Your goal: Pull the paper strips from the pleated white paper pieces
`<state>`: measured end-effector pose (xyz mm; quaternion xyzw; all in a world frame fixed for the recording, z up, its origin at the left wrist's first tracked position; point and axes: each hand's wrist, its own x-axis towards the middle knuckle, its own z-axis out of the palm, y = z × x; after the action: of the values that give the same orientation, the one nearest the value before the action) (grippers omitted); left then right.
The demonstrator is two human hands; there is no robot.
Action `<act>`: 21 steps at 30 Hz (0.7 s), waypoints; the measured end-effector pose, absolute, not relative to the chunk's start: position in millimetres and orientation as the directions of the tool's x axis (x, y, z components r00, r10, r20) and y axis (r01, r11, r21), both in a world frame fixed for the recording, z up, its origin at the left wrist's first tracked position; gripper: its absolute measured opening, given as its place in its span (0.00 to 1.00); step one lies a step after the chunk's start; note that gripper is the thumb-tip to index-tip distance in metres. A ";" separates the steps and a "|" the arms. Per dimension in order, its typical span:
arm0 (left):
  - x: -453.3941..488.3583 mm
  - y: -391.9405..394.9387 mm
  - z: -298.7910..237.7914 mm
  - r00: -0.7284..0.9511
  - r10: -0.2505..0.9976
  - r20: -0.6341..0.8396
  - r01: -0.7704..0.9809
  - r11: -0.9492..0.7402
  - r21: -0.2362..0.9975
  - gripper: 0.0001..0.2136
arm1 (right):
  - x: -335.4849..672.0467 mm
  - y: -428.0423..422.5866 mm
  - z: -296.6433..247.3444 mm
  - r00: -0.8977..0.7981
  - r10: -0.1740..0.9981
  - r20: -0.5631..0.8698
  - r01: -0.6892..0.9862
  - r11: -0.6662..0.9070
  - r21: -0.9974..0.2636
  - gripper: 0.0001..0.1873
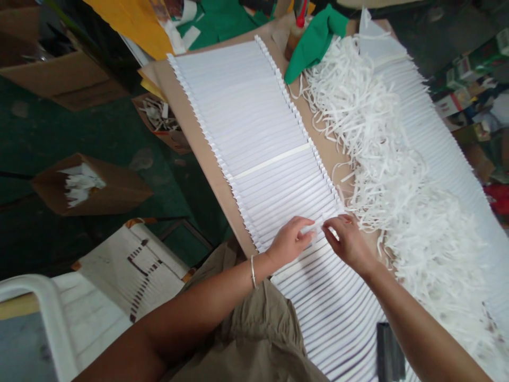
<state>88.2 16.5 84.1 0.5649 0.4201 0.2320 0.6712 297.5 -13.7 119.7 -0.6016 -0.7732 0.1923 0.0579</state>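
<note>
A long row of overlapping white paper sheets (254, 111) lies on the brown board, with small folded tabs along both side edges. Over the nearer part of this row, my left hand (292, 241) has its index finger and thumb apart, close to the paper surface. A bracelet circles that wrist. Just to its right, my right hand (350, 241) pinches white paper between thumb and fingertips near the row's right edge. The exact bit of paper in the pinch is small and blurred. Toward me, the sheets (338, 313) continue as spaced edges without visible folded tabs.
A big heap of white paper-like cords (369, 122) runs along the right, beside more layered white sheets (441, 138). Green cloth (318, 40) sits at the far end. A dark block (389, 353) rests on the near sheets. Cardboard boxes (115, 185) and a stool (135, 265) stand left.
</note>
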 end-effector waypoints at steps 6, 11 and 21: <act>87.8 7.9 74.1 0.570 0.647 -0.506 0.109 0.552 0.827 0.12 | 278.3 -31.3 116.4 -0.286 0.943 -0.168 0.851 0.170 -0.497 0.10; 34.2 8.2 68.4 0.557 0.581 -0.593 0.192 0.604 0.773 0.14 | 313.8 -39.1 101.7 -0.231 0.938 -0.258 0.933 0.138 -0.331 0.12; 29.6 12.3 88.1 0.628 0.680 -0.378 0.419 0.113 0.901 0.11 | 222.6 -17.4 111.9 -0.367 0.902 -0.228 0.587 0.035 -0.809 0.19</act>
<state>29.6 12.3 88.1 0.6573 0.4179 0.1056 0.6181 222.6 -17.4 111.9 -0.5341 -0.6970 0.4444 0.1773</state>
